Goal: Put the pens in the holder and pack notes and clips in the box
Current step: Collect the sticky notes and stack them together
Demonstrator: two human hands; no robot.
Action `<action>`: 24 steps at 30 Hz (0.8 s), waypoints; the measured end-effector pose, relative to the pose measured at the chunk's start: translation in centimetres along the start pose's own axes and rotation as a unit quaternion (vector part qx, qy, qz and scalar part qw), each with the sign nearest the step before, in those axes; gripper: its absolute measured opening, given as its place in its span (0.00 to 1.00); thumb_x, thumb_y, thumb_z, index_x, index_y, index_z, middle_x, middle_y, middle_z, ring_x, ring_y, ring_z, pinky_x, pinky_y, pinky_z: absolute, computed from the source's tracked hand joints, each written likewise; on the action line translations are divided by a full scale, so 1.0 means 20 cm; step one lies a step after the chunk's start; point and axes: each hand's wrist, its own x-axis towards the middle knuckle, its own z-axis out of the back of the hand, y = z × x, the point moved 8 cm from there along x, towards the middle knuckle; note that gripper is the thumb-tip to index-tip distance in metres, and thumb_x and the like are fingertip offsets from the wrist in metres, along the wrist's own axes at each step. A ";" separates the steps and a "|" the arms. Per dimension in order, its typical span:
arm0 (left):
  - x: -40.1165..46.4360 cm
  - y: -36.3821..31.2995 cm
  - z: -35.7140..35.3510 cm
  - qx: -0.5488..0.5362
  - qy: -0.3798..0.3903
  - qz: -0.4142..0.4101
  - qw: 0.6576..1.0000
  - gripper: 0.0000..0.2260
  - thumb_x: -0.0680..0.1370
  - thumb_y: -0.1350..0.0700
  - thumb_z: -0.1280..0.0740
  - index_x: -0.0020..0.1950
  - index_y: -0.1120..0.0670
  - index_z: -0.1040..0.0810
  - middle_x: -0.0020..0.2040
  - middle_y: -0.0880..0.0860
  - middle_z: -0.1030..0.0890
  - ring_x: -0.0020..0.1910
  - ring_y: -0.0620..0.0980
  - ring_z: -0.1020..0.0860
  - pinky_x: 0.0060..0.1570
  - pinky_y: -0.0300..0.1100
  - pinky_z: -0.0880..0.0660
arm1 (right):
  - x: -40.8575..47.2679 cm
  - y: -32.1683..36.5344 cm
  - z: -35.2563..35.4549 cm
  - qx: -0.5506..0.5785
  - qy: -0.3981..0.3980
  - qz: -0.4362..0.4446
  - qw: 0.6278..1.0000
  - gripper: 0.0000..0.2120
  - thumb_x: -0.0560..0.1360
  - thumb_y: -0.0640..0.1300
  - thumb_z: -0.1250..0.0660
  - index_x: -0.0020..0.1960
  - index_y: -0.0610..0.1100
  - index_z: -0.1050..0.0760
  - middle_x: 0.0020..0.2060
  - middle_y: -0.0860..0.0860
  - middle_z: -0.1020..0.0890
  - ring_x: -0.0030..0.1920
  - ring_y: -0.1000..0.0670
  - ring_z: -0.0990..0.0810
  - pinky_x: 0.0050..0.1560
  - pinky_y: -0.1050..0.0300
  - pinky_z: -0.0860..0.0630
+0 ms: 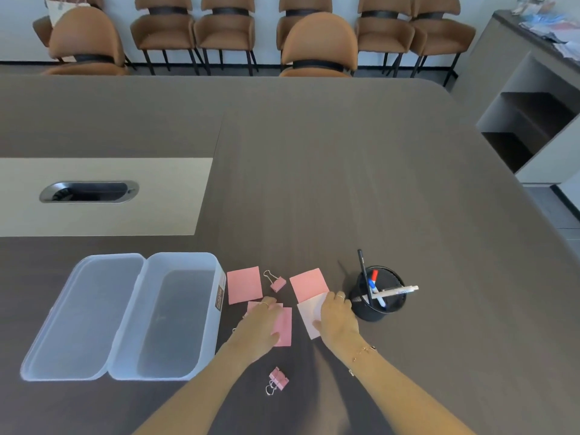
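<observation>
On box wall, dark label text unreadable.

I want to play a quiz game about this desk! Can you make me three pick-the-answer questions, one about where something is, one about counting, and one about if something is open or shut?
1. Where are the pens?
A. in the black holder
B. in the clear box
C. on a chair

2. How many pink binder clips show fully on the table?
A. five
B. two
C. none

3. How is the clear box?
A. lid shut
B. upside down
C. lid open, nothing inside

Answers:
1 A: they stand in the black holder by the right hand.
2 B: one clip lies beyond the left hand, another nearer the person.
3 C: the lid lies flat beside it.
</observation>
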 end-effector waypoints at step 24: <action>0.13 0.19 -0.06 -0.070 0.104 0.066 0.990 0.13 0.69 0.56 0.26 0.48 0.51 0.27 0.43 0.49 0.24 0.39 0.48 0.26 0.36 0.36 0.30 | 0.12 -0.02 0.02 0.171 -0.007 -0.057 0.984 0.25 0.68 0.41 0.27 0.59 0.39 0.35 0.57 0.41 0.23 0.57 0.41 0.23 0.56 0.50 0.23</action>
